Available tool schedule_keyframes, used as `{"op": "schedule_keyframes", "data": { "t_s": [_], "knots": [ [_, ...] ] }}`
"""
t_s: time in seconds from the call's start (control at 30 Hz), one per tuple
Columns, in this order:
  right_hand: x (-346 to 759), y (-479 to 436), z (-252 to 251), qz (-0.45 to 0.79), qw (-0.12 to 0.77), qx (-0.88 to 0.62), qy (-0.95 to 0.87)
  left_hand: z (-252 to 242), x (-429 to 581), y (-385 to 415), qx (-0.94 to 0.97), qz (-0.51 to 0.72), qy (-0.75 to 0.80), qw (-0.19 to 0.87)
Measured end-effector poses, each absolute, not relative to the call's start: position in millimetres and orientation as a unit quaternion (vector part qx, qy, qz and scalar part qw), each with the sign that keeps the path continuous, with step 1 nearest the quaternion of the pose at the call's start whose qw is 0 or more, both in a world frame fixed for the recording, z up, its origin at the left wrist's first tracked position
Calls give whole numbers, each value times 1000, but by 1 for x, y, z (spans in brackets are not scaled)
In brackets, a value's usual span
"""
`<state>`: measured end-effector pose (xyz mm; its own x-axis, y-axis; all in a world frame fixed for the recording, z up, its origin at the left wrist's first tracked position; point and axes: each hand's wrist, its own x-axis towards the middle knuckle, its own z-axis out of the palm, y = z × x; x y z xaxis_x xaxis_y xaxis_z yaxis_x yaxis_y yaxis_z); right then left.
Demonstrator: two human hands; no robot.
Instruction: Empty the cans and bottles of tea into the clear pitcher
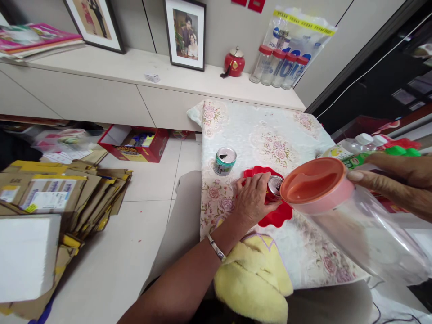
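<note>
My left hand (251,195) curls around a red drink can (272,192) with a silver top, which stands on a red wavy-edged plate (283,217). My right hand (401,177) grips a clear plastic jug (367,229) near its orange lid (313,180). The jug is tilted, with its lid leaning toward the can; part of my grip is hidden behind it. To the left of the plate, a green and silver can (225,161) stands with its top opening showing. A yellow cloth (253,279) lies at the near table edge and over my lap.
A floral tablecloth (243,130) covers the table. Flattened cardboard boxes (97,193), a white foam block (27,256) and an open red box (138,150) are on the left. Lidded glass jars (266,67) and a red pot (234,63) stand on the cabinet. Bottles (364,141) are at right.
</note>
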<state>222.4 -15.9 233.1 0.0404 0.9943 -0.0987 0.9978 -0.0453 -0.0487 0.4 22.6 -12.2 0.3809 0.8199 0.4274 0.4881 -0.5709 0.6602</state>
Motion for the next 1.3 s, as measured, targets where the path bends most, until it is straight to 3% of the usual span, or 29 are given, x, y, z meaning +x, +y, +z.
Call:
{"op": "schedule_keyframes", "data": {
  "t_s": [1.3],
  "knots": [
    [221,-17,234,-47,9,722,691,-14,2,23,799,386,405,220]
  ]
}}
